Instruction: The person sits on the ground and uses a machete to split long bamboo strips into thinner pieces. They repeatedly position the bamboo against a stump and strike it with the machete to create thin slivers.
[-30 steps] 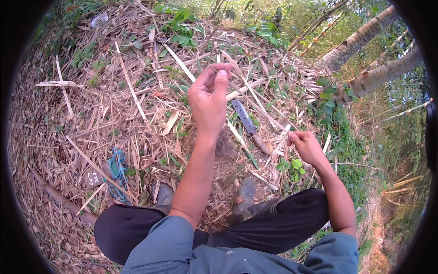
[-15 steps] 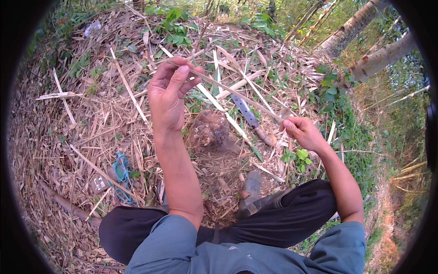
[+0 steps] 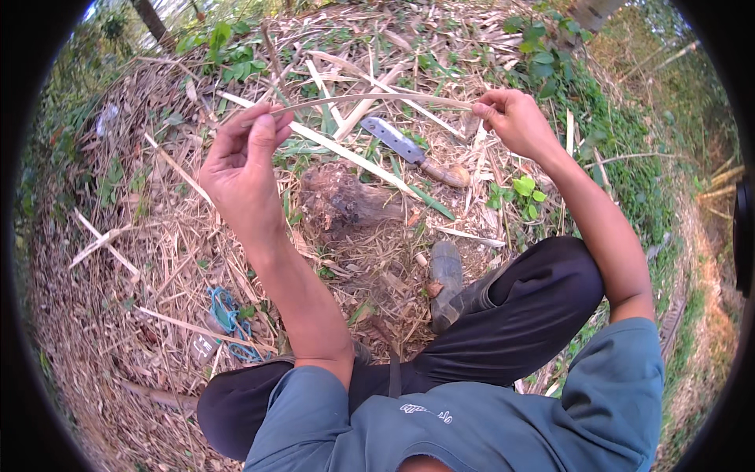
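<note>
Both hands pinch one thin bamboo strip [image 3: 370,99]: left hand [image 3: 240,169] at nine o'clock, right hand [image 3: 515,122] at three. A knife [image 3: 413,151] lies on the ground below the strip, at six o'clock.

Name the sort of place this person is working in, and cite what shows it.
Probably an outdoor clearing by a bamboo grove: the ground is littered with dry split strips and leaves, green weeds grow around, and a heavy knife lies by a stump.

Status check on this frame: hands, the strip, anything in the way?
Left hand and right hand each pinch one end of the thin bamboo strip, held level. Knife on the ground beneath, apart. Nothing in the way.
</note>
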Tool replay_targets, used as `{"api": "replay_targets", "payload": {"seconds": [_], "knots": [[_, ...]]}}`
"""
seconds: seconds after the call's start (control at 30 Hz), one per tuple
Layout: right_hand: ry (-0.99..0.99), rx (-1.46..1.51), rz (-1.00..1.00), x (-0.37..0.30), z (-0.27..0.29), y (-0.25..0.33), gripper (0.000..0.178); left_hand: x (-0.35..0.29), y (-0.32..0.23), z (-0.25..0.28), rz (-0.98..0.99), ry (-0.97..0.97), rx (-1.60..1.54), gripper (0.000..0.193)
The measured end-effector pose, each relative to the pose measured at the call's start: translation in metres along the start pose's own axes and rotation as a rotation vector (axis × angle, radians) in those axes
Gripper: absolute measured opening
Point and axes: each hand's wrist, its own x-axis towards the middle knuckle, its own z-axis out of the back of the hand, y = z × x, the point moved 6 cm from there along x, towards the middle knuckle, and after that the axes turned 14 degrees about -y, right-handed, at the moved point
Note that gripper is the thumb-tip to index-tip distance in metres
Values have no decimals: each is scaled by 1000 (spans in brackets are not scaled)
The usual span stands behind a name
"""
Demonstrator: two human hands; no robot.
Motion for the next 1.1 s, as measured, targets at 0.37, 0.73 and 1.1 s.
{"api": "replay_targets", "payload": {"seconds": [0.37, 0.73, 1.1], "knots": [[-352, -227, 64, 4, 44, -44, 29, -52, 14, -50, 65, 132, 142, 18], [-230, -175, 505, -49, 95, -75, 18, -64, 50, -47, 383, 1057, 532, 32], [-620, 70, -7, 50, -69, -203, 27, -145, 160, -43, 757, 690, 563, 31]]}}
